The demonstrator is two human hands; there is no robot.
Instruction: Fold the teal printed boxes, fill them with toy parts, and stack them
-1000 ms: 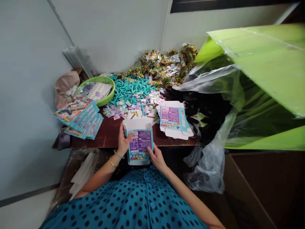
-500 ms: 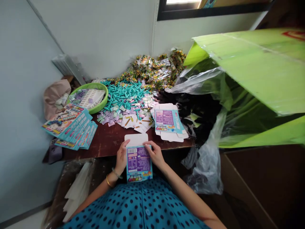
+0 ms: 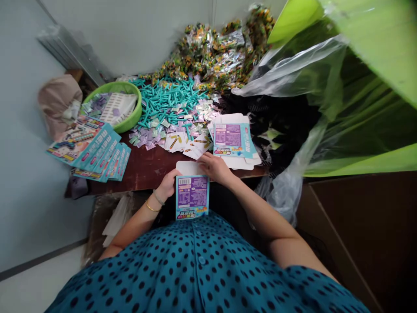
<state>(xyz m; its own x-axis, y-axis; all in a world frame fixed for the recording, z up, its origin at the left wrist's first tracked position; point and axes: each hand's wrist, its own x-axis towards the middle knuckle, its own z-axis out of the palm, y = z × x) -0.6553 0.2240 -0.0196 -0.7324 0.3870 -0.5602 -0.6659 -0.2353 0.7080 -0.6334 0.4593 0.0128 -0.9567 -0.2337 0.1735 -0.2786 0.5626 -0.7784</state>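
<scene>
My left hand (image 3: 168,184) grips the left edge of a blue and purple printed carton (image 3: 192,193), near its top. The carton is upright against my shirt, its white flap (image 3: 190,167) raised at the top end. My right hand (image 3: 216,168) is off the carton's body, fingers stretched out past the flap towards white cards (image 3: 195,148) printed with pixelated tools. Whether the fingertips touch a card I cannot tell. Just beyond that hand lies a stack of flat cartons (image 3: 230,139) of the same print.
Teal sticks (image 3: 171,98) and small sachets (image 3: 151,135) are heaped behind the cards. To the left are a green basket (image 3: 138,111) and fanned printed cartons (image 3: 94,148). Wrapped packets (image 3: 215,56) are piled at the wall. A plastic-lined green box (image 3: 374,165) stands right.
My right hand has left the carton's top edge and moved forward to the cards. The left hand still holds the carton. The view has tilted downward.
</scene>
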